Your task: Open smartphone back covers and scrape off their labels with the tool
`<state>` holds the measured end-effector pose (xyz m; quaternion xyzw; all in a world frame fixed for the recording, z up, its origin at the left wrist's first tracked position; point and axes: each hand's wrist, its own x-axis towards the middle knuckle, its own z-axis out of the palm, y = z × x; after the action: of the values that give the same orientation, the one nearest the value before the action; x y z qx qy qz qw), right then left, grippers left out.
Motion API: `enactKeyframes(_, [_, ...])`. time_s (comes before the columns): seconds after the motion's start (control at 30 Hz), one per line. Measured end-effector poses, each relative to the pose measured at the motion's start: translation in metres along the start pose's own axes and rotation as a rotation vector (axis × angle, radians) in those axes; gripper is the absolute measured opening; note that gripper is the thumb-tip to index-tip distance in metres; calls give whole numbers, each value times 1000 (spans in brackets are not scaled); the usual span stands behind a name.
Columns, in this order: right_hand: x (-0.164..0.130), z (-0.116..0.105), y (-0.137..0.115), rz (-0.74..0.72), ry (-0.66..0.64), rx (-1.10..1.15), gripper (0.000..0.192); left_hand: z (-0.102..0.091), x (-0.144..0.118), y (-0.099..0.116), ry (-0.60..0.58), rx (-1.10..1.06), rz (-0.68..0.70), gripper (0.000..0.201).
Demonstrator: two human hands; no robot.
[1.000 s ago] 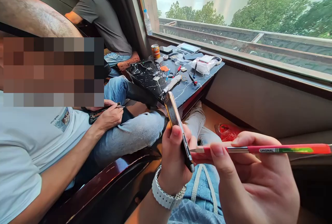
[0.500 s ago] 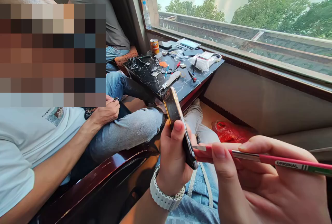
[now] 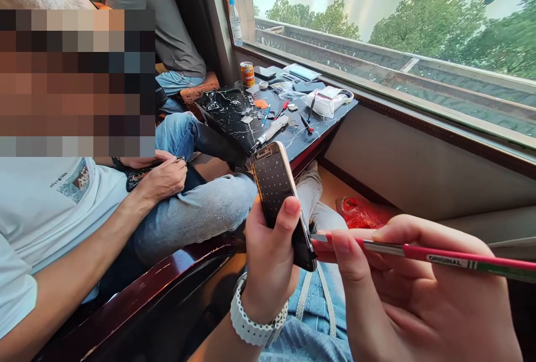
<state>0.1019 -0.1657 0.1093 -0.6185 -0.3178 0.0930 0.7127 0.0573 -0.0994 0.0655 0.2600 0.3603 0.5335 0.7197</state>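
My left hand point(image 3: 270, 244) is wrapped round a smartphone point(image 3: 272, 180), holding it tilted upright above my lap. Rows of small pale dots show on the dark front of the phone, and its light metal edge faces right. Between the thumb and fingers of my right hand point(image 3: 422, 295) lies a slim red craft knife point(image 3: 414, 251) marked "ORIGINAL". Its flat metal blade touches the lower right edge of the phone; whether the tip sits in a gap there, I cannot tell. A pale perforated watch strap point(image 3: 255, 323) circles my left wrist.
Beyond the phone stands a black marbled table point(image 3: 228, 122) with a grey-white electric screwdriver point(image 3: 272, 130), screwdrivers, an orange can point(image 3: 247, 74) and a plastic bag point(image 3: 329, 102). To the left sits a person point(image 3: 104, 239) holding a small dark device. A red bag point(image 3: 360, 212) lies on the floor.
Both hands, the phone and the knife have shifted slightly left in view. The phone's front has turned more towards me, so its dots now show. The blade stays at the phone's edge.
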Motion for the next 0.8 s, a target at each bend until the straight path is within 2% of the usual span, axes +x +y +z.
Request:
enactKeyframes(0.13, [10, -8, 2, 95, -100, 36, 25, 0, -2, 3, -14, -7, -5, 63])
enactKeyframes(0.23, [17, -14, 5, 157, -189, 57, 28, 2, -3, 4, -26, -20, -58, 65])
enactKeyframes(0.4, [19, -16, 9, 204, -186, 79, 30, 3, -3, 3, -35, -51, -135, 72])
enactKeyframes(0.53, [20, -15, 9, 195, -188, 81, 30, 3, -2, 3, -54, -70, -132, 68])
enactKeyframes(0.8, [18, -16, 6, 277, -184, 73, 38, 2, -5, 4, -152, -157, -172, 64])
